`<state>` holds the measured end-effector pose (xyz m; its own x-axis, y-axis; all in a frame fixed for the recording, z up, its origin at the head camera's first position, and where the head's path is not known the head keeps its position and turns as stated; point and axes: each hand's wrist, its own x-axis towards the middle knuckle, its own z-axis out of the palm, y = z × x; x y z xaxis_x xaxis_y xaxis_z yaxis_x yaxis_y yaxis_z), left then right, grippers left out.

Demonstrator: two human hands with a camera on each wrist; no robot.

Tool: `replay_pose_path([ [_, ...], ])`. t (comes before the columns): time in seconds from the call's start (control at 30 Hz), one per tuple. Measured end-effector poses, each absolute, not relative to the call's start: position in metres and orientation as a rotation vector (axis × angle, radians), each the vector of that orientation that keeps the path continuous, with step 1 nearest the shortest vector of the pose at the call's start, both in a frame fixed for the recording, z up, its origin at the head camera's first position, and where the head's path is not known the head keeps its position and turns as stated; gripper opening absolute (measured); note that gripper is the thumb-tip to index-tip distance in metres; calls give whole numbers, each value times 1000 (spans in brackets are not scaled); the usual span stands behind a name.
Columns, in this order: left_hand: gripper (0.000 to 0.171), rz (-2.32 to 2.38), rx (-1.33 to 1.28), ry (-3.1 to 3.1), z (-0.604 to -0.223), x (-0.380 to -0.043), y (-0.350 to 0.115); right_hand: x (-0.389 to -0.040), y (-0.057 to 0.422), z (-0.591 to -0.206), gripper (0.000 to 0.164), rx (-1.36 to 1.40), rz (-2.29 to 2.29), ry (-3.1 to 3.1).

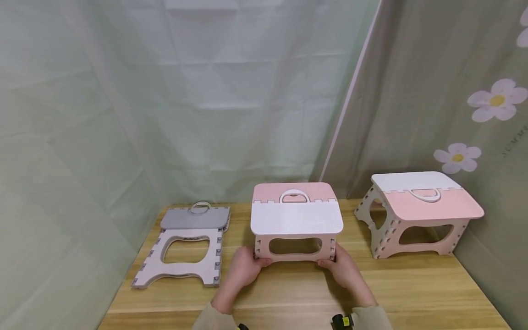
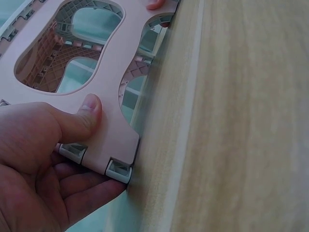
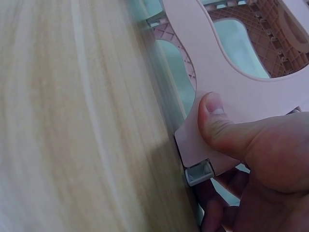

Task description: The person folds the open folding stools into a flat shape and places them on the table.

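Observation:
An unfolded step stool (image 1: 297,219) with a pink and white top and pale pink legs stands upright in the middle of the wooden table. Its left front leg is gripped low down by my left hand (image 1: 245,266); in the left wrist view the thumb (image 2: 90,112) lies on the leg's face and the fingers wrap behind the edge. My right hand (image 1: 344,269) holds the right front leg the same way, its thumb (image 3: 212,113) pressed on the front face. The white handle (image 1: 294,196) sits at the middle of the top.
A grey and white folding stool (image 1: 190,247) lies folded flat at the left of the table (image 1: 288,302). Toward the right stands a second unfolded pink and white stool (image 1: 425,215), angled, near the flowered curtain (image 1: 396,105). Pale curtain also hangs behind and to the left.

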<state>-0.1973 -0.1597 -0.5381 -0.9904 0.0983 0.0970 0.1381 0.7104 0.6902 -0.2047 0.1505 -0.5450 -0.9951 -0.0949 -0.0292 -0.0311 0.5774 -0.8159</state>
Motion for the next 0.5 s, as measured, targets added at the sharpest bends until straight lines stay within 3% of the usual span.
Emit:
replay_pose_path([
  [0.5, 30, -1145, -209, -2838, -538, -196, -160, -206, 151, -547, 47, -120, -1443, 2717],
])
